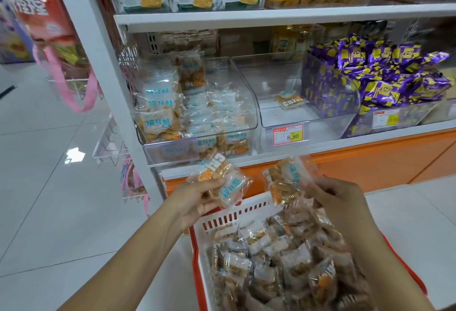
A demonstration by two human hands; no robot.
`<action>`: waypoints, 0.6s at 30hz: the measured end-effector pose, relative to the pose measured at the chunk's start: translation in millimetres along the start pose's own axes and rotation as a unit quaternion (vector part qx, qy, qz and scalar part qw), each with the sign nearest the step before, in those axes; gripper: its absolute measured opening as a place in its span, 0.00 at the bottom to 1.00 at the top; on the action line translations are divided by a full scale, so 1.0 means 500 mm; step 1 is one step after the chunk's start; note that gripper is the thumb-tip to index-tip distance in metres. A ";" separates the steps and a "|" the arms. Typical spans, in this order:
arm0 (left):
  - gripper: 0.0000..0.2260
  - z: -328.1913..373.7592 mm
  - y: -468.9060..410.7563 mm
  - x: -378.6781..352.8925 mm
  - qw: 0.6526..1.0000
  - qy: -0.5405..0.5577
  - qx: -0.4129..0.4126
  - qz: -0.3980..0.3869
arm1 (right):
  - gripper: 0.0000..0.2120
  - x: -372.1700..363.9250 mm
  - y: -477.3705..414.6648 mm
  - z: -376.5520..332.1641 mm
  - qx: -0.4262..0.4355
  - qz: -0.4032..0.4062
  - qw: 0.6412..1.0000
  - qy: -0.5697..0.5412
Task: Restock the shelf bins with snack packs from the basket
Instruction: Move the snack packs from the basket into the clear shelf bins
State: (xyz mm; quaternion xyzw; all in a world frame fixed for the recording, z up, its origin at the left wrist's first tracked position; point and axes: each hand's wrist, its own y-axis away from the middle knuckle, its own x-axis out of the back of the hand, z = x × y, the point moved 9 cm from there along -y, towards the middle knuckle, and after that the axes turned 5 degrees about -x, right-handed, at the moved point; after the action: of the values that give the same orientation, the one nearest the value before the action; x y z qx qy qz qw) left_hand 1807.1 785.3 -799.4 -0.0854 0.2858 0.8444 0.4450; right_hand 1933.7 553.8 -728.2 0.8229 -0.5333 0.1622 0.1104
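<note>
White tile floor (49,162), store shelf (271,15) ahead; single head view. On the shelf, the left bin (172,152) is roughly full of clear snack packs. Beside it, the middle bin (323,128) is near empty: one lone pack (289,99) inside. Below the shelf, the basket (237,214) is heaped with packs, so most restocking looks undone. Person's left hand (197,197) grips the left pack (222,182) and right hand (338,197) grips the right pack (286,180), both raised over the basket's far rim, short of the bins. Packs: small clear pillow bags, blue-white labels, orange-brown crisps showing. At right, the purple sweets bin (385,81) is full.
</note>
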 end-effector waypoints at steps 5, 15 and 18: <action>0.08 -0.016 0.001 0.008 0.996 -0.044 -0.020 0.076 | 0.05 -0.035 0.000 0.053 -0.153 -0.087 0.958 -0.226; 0.09 -0.043 0.010 -0.053 1.000 0.018 0.005 0.007 | 0.14 -0.172 0.063 0.051 -0.200 -0.135 0.897 -0.371; 0.17 -0.033 0.027 -0.083 0.998 0.045 0.008 -0.050 | 0.12 -0.162 0.058 0.064 -0.202 -0.103 0.912 -0.342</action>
State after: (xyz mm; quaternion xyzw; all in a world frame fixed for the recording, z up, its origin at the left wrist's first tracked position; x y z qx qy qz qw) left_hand 1818.9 741.0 -790.9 -0.1341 0.3074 0.8140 0.4743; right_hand 1881.5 599.1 -788.5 0.8382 -0.4723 -0.2531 0.1014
